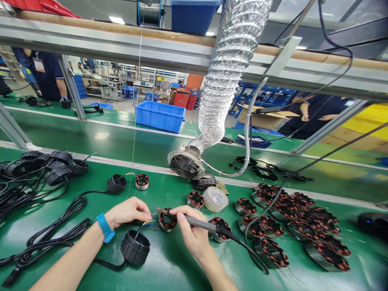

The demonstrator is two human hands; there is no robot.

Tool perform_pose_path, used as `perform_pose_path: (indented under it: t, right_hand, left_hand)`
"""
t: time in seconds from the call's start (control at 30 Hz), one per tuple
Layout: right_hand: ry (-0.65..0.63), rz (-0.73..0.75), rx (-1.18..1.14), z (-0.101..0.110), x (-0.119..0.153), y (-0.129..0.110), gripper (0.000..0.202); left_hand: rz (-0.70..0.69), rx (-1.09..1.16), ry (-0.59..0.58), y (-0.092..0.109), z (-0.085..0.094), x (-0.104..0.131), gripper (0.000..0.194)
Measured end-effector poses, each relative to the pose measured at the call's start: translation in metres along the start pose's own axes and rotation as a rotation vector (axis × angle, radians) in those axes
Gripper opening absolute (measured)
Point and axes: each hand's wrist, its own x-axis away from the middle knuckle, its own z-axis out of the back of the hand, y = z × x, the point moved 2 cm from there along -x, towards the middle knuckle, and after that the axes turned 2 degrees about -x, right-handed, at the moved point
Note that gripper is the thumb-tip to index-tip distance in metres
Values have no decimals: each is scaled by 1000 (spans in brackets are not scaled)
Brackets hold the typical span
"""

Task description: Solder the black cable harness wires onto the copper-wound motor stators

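My right hand is closed around a soldering iron, its tip pointing left over the near rim of a motor stator. Close to that tip, my left hand pinches thin solder wire, which seems to come down from the spool overhead. Blue and yellow leads rise from a black plastic housing to just below my left fingertips. The housing stands upright on the green bench, its black cable running left. Whether the leads touch the stator's wires is too small to tell.
A fume extractor on a foil duct hangs above the bench. Several stators crowd the right; a tape roll stands mid-bench. Black housings and coiled cables lie left. Another housing is wired to a stator. Co-workers stand beyond.
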Motion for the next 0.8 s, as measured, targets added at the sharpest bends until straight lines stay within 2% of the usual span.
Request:
perform_pose_path:
  t: [0.47, 0.8]
  right_hand:
    - [-143, 88, 44, -1, 4, -7, 20]
    - [-127, 76, 8, 0, 2, -11, 21]
  left_hand:
    - [10, -20, 5, 1, 0, 1, 31]
    - [15, -28, 7, 2, 1, 2, 24]
